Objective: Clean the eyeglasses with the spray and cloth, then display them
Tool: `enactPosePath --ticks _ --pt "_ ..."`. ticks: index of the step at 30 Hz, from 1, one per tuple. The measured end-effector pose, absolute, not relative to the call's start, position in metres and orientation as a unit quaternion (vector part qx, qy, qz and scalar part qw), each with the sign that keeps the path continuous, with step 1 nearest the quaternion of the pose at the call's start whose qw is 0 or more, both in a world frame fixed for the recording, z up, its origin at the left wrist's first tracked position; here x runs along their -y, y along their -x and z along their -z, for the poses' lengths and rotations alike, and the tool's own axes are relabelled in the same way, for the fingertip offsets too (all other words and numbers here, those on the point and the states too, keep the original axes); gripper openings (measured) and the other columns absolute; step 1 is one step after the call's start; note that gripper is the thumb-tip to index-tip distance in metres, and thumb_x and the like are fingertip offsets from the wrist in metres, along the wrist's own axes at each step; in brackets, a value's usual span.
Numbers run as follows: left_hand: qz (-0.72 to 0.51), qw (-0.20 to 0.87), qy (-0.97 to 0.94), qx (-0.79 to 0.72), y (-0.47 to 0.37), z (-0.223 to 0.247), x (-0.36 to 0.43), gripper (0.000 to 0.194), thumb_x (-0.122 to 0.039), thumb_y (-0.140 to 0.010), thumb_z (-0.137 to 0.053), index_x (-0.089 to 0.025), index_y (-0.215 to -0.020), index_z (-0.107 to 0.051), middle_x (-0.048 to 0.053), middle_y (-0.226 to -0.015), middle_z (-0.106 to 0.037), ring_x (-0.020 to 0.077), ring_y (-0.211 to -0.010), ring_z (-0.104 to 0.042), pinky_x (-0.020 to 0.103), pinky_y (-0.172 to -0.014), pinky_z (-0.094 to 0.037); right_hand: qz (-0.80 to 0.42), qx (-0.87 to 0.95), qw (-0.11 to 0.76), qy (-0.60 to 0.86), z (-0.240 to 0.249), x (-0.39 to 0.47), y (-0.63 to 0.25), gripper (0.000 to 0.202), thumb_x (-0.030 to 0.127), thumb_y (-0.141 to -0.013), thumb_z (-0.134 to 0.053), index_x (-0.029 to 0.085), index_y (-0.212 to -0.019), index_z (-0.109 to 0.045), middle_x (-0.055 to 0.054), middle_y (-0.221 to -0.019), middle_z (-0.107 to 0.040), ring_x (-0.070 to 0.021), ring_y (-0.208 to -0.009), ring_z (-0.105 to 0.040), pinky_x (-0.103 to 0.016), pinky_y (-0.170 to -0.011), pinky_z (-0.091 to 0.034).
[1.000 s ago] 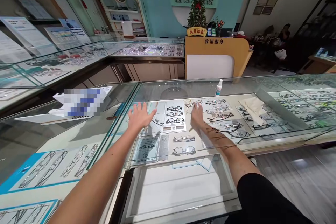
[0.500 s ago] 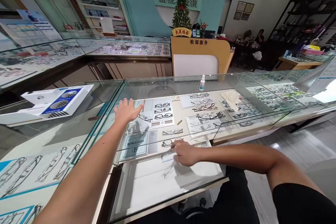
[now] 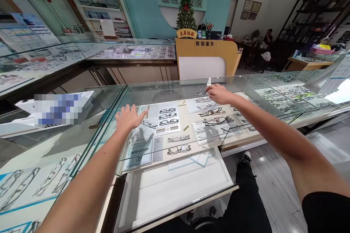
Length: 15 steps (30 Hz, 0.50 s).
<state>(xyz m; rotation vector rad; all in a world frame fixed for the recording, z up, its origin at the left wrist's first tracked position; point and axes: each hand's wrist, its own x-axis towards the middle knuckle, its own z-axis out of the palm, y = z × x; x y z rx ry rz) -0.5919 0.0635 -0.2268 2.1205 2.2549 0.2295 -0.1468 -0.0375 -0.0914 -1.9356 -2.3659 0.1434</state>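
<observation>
My left hand [image 3: 128, 116] lies on the glass counter top [image 3: 147, 91] with its fingers spread, holding nothing. My right hand [image 3: 218, 94] reaches to the far side of the counter, fingers closed around a small white spray bottle [image 3: 209, 81]. Only the bottle's top shows above the fingers. Under the glass, several dark-framed eyeglasses [image 3: 168, 116] rest on a white display card. Two more pairs of glasses [image 3: 179, 149] lie nearer me, above a pulled-out white drawer [image 3: 177, 193]. Clear-edged plates [image 3: 201, 158] sit at the drawer's back.
A white and blue box [image 3: 62, 107], partly pixelated, stands on the left counter. More display cases [image 3: 295, 91] of eyeglasses run along the right and back. Behind is a wooden cashier desk [image 3: 207, 52] with a plant [image 3: 186, 12]. A person [image 3: 268, 36] sits far back right.
My right hand has moved from the glasses by the drawer, up and away from me, to the spray bottle. My left hand has stayed on the glass. The view has shifted slightly.
</observation>
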Motion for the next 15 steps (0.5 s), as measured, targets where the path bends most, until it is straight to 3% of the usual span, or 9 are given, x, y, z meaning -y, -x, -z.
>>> enactPosePath --ticks 4,8,15 --pt "-0.073 0.014 -0.683 -0.727 0.593 0.227 -0.064 0.113 -0.081 -0.097 -0.020 -0.005 -0.179 -0.033 0.024 -0.189 -0.022 0.0449 -0.176 -0.021 0.065 -0.140 -0.023 -0.044 0.745 0.023 0.665 0.122 -0.008 0.120 0.046 0.022 -0.102 -0.048 0.022 -0.130 -0.083 -0.012 -0.168 -0.061 -0.0430 -0.143 -0.051 -0.060 -0.118 -0.046" --pt "-0.071 0.013 -0.684 -0.725 0.593 0.227 -0.064 0.113 -0.081 -0.097 -0.020 -0.004 -0.179 -0.034 0.025 -0.189 -0.022 0.0454 -0.176 -0.021 0.066 -0.139 -0.023 -0.043 0.745 0.022 0.665 0.147 -0.029 0.120 0.048 0.024 -0.098 -0.052 0.029 -0.135 -0.083 -0.008 -0.168 -0.062 -0.0429 -0.143 -0.049 -0.060 -0.119 -0.045" --pt "-0.064 0.015 -0.683 -0.727 0.592 0.226 -0.061 0.111 -0.080 -0.099 -0.021 -0.004 -0.180 -0.032 0.024 -0.189 -0.022 0.0446 -0.176 -0.021 0.066 -0.140 -0.022 -0.065 0.740 0.016 0.670 0.163 -0.054 0.123 0.049 0.028 -0.102 -0.046 0.024 -0.134 -0.083 -0.010 -0.173 -0.057 -0.0437 -0.148 -0.045 -0.061 -0.125 -0.040"
